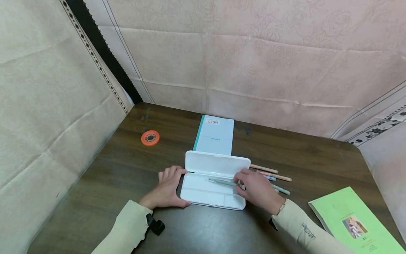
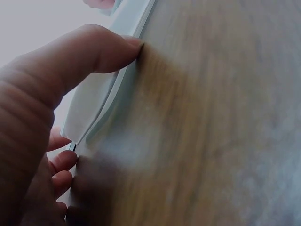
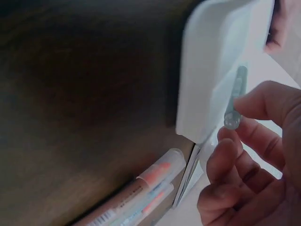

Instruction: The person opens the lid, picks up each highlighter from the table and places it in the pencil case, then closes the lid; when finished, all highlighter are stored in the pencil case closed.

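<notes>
Right hand (image 1: 258, 190) fingers pinch pen (image 1: 222, 181) | over open case (image 1: 210, 192)

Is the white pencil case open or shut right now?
Open: the pencil case has its lid raised behind the tray, and the right hand holds a pen over it.

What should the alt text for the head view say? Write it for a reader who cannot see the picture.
A person's right hand holds a pale green pen over an open white pencil case on a dark wooden table, while the left hand steadies the case's left end. More pens lie to the right, a light blue notebook behind.
</notes>
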A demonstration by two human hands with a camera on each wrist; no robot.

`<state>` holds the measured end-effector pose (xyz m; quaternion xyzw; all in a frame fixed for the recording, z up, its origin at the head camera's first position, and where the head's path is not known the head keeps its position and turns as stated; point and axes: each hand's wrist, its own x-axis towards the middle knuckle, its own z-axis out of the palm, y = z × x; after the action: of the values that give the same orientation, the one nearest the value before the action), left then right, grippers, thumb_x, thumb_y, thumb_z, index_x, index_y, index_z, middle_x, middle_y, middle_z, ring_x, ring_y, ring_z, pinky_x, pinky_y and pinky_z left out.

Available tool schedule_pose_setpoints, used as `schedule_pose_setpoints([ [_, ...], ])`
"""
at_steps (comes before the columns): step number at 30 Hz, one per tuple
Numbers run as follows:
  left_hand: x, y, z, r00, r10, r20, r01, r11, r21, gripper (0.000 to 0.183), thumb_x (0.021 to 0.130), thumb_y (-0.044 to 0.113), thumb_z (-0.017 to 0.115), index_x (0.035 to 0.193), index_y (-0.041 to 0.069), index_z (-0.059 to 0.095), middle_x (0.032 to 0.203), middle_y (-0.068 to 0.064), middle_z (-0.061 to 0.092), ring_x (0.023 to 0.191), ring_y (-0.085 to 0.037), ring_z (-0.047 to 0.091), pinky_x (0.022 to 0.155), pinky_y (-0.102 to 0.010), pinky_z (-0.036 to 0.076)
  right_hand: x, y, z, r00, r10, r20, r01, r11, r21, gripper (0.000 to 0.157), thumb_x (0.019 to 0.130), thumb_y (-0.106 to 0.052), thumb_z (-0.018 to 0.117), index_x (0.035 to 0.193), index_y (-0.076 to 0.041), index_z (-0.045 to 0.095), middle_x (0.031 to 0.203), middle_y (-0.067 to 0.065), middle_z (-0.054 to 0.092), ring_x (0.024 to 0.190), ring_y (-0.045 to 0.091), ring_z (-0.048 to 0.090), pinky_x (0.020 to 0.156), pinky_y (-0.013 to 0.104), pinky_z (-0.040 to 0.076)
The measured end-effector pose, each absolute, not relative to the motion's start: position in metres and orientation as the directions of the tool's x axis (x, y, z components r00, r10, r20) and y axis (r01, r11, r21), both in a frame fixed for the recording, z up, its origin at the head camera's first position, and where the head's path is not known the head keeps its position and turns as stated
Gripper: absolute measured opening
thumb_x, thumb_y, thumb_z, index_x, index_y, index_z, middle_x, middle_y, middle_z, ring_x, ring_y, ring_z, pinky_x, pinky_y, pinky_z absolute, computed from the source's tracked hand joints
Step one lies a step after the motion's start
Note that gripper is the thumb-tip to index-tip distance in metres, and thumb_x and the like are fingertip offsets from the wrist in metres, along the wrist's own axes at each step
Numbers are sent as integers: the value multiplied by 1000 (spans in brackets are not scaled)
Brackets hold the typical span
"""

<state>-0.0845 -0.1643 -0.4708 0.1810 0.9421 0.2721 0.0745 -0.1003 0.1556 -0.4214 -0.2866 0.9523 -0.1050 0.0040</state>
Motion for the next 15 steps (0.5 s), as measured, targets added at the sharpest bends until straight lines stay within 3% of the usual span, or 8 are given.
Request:
schedule_pose_setpoints([
  [7, -84, -164, -471, -925, 377, -52, 290, 785, 547, 95, 63, 51, 84, 137, 11, 41, 133, -11, 41, 120, -30, 34, 88, -46, 22, -98, 150, -431, -828, -554, 92, -560, 825, -70, 9, 84, -17, 73, 85, -18, 63, 82, -5, 55, 62, 6, 45, 55, 22, 42],
  [15, -84, -164, -471, -924, 381, -43, 298, 785, 543, 95, 63, 51, 85, 137, 10, 41, 134, -13, 41, 118, -30, 34, 87, -46, 22, -98, 150, -432, -834, -539, 115, -548, 833, -69, 12, 84, -17, 74, 88, -17, 62, 77, -7, 54, 62, 7, 44, 55, 23, 40],
])
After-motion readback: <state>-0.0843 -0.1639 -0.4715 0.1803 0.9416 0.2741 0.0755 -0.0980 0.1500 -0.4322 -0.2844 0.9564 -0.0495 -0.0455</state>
